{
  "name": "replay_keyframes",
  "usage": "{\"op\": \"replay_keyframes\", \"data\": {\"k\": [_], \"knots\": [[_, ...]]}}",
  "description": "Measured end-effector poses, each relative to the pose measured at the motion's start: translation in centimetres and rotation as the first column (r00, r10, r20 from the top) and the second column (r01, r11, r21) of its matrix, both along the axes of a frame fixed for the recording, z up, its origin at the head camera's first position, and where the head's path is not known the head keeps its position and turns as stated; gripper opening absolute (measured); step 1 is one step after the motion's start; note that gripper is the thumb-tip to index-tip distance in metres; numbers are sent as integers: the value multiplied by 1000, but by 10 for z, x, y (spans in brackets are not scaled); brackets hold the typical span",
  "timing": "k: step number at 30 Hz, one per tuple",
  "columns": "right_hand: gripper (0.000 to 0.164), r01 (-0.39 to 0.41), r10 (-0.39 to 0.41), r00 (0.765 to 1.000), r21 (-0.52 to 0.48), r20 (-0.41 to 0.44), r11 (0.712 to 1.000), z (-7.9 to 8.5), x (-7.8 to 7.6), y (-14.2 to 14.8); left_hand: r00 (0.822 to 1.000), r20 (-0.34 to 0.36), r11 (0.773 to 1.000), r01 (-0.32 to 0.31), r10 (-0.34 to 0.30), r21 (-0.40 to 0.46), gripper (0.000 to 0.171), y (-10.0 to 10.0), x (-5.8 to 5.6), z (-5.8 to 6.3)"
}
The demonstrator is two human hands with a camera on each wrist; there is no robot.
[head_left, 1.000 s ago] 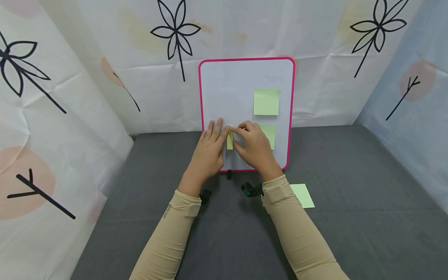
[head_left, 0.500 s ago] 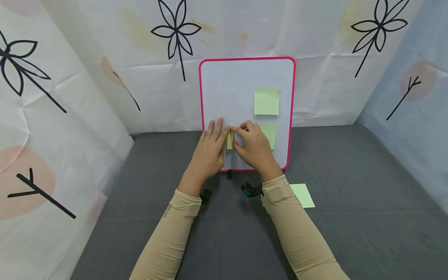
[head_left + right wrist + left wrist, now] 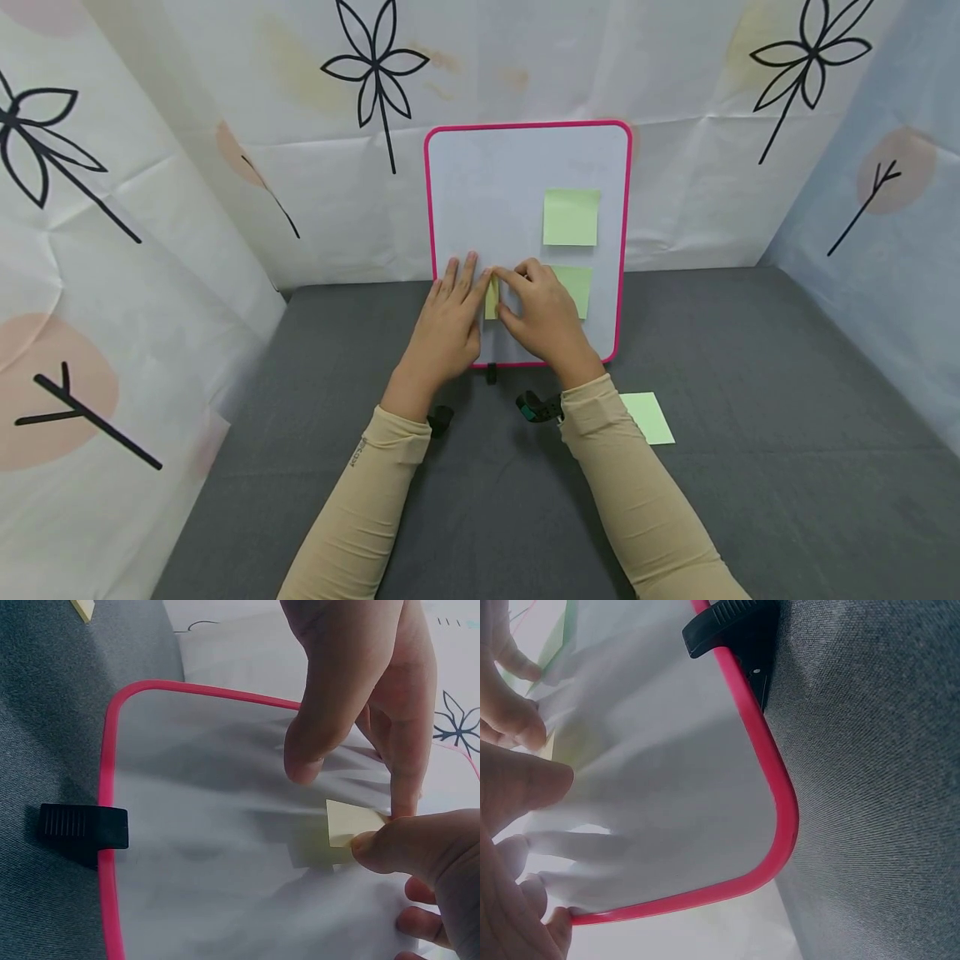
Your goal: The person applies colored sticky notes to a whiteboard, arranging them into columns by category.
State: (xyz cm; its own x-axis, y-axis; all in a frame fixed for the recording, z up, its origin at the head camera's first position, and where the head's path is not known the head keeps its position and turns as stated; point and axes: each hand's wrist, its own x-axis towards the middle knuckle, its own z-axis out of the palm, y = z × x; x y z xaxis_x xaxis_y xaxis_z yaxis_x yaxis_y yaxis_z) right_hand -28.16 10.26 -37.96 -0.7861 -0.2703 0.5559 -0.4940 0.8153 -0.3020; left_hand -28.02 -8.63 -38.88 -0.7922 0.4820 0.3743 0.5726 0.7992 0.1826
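Observation:
A narrow yellow sticky note [image 3: 492, 300] is against the lower part of a pink-rimmed whiteboard [image 3: 487, 192]. My left hand [image 3: 444, 327] lies with fingers stretched out on the board, its index fingertip at the note's upper end. From the other side my right hand [image 3: 546, 315] holds the note, index fingertip at its top and thumb by its right edge. The right wrist view shows the thumb against the note [image 3: 351, 821], which stands slightly off the board. Part of a green sticky note [image 3: 576, 292] is hidden behind my right hand; another green sticky note [image 3: 572, 217] sits above it.
A loose pale green sticky note [image 3: 649, 418] lies on the dark grey table [image 3: 750, 375], partly under my right sleeve. A black clip [image 3: 84, 826] grips the board's bottom edge. Behind stands a white cloth backdrop [image 3: 510, 67] with flower drawings.

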Motion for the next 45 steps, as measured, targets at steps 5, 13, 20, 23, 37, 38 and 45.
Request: {"op": "replay_keyframes", "data": {"k": [5,13,20,23,37,38,45], "knots": [[54,3,-3,1000,5,4,1000,-1,0,0,1000,-4,1000,3,-3,4,71,0,0,0],[53,-7,7,1000,-1,3,1000,-1,-1,0,1000,-19,1000,12,-12,24,69,0,3,0],[51,-11,11,1000,-3,9,1000,-1,-1,2,1000,-16,999,15,-15,32,69,-1,3,0],[49,-16,16,1000,-9,13,1000,-1,-1,2,1000,-7,1000,12,-12,29,70,-1,3,0],[51,-10,10,1000,-5,18,1000,-1,-1,1,1000,8,1000,-4,4,2,67,-1,3,1],[52,-8,8,1000,-3,23,1000,0,0,1,1000,15,1000,-6,6,-1,67,-1,3,1],[50,-2,2,999,-3,33,1000,0,0,1,1000,30,1000,-7,7,-4,67,-1,1,2]]}}
